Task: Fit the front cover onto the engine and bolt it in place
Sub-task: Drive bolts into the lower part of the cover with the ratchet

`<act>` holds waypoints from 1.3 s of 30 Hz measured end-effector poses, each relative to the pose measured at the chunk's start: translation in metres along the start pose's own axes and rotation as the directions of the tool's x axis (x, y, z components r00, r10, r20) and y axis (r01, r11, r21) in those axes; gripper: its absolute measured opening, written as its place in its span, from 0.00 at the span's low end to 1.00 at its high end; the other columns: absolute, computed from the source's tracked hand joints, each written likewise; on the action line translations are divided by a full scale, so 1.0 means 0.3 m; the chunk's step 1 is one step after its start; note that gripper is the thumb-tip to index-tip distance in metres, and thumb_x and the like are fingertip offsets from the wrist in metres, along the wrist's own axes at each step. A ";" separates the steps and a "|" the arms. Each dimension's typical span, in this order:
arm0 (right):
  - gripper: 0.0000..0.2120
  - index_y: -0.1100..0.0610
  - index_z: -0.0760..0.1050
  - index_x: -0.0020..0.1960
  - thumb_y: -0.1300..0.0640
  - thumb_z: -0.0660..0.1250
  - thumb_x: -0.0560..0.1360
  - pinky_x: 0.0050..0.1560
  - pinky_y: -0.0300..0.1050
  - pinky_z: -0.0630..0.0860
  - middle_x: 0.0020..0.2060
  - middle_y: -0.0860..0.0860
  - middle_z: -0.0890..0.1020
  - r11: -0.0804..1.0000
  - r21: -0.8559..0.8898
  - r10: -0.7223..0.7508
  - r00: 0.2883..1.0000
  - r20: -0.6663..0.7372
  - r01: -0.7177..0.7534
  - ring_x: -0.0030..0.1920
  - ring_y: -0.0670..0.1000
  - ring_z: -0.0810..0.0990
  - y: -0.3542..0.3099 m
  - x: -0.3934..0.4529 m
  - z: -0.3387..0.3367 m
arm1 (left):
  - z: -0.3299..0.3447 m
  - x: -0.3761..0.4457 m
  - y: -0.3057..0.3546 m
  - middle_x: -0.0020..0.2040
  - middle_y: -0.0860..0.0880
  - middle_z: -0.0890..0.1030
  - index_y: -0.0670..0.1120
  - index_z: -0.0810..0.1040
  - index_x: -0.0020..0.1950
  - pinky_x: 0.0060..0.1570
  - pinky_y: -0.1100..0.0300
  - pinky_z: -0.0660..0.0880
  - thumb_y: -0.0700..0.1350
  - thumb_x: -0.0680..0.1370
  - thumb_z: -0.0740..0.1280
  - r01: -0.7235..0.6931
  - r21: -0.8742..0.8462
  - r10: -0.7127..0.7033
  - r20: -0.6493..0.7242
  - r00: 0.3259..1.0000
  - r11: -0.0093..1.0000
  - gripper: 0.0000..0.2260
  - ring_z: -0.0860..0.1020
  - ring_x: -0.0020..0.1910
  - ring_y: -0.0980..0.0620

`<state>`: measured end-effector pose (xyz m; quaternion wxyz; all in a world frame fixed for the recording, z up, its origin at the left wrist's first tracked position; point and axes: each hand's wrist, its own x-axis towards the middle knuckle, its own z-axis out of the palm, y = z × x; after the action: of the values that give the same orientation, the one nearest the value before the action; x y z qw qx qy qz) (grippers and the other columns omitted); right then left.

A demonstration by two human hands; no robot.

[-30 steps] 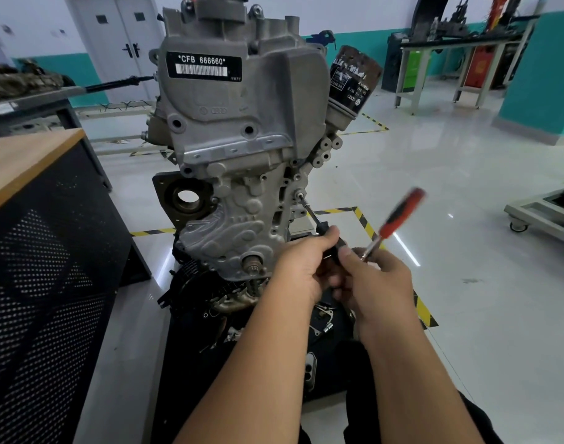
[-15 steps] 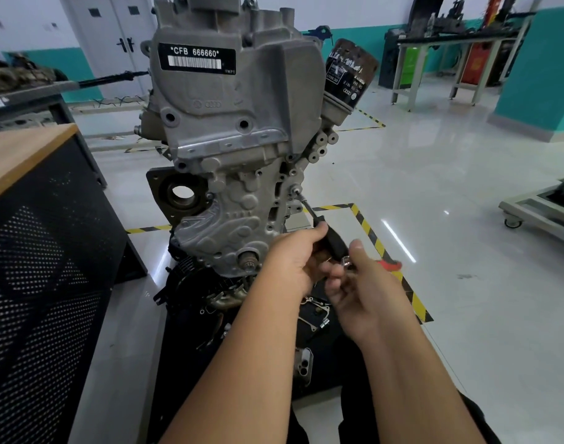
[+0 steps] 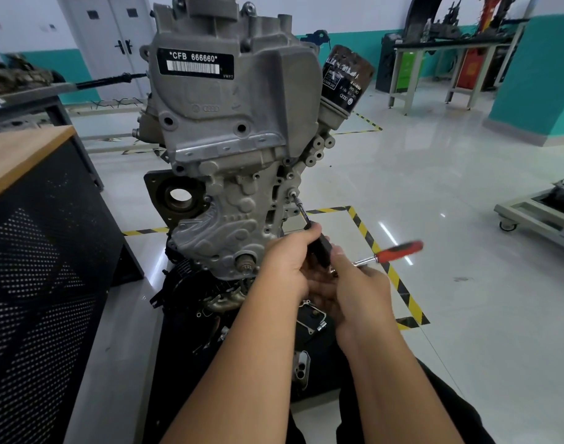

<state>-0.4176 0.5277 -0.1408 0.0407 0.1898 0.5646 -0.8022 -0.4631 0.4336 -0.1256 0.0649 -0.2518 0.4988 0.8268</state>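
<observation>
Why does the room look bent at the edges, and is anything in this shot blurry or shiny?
Head view: the wide-angle lens bows the walls and the doors outward. The red-handled ratchet is smeared by motion, while the engine label reads sharp. The glossy floor throws back white streaks of ceiling light; shadows are soft.

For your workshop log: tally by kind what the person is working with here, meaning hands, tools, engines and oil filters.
Hands: 2, left, right
Ratchet: 1
Extension bar: 1
Engine: 1
Oil filter: 1
Total: 6
</observation>
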 end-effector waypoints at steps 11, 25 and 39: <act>0.12 0.50 0.78 0.39 0.48 0.80 0.69 0.36 0.46 0.80 0.31 0.48 0.84 0.799 -0.498 -0.412 0.910 -0.047 0.336 0.35 0.51 0.86 0.003 -0.007 -0.013 | 0.003 0.006 0.000 0.47 0.42 0.84 0.37 0.81 0.59 0.50 0.49 0.82 0.42 0.80 0.69 0.003 -0.073 -0.004 -0.006 1.000 0.997 0.11 0.82 0.45 0.42; 0.13 0.61 0.79 0.44 0.52 0.75 0.76 0.22 0.41 0.73 0.26 0.54 0.81 0.994 0.108 -0.001 1.000 -0.013 0.002 0.22 0.49 0.76 0.004 -0.045 0.018 | -0.002 -0.003 0.005 0.36 0.45 0.83 0.41 0.80 0.43 0.26 0.60 0.76 0.47 0.79 0.72 0.019 -0.062 -0.017 0.032 0.999 0.998 0.10 0.79 0.24 0.50; 0.15 0.61 0.80 0.46 0.48 0.73 0.78 0.22 0.41 0.70 0.31 0.57 0.81 0.986 0.168 0.019 1.000 0.013 -0.021 0.22 0.49 0.73 -0.003 -0.057 0.025 | -0.007 -0.024 0.010 0.42 0.44 0.86 0.42 0.78 0.50 0.26 0.59 0.79 0.47 0.81 0.69 0.064 -0.026 -0.060 0.121 0.991 0.998 0.08 0.85 0.34 0.48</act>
<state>-0.4040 0.5186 -0.1319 0.0358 0.1935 0.4929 -0.8475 -0.4572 0.4315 -0.1204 0.1168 -0.2181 0.4736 0.8453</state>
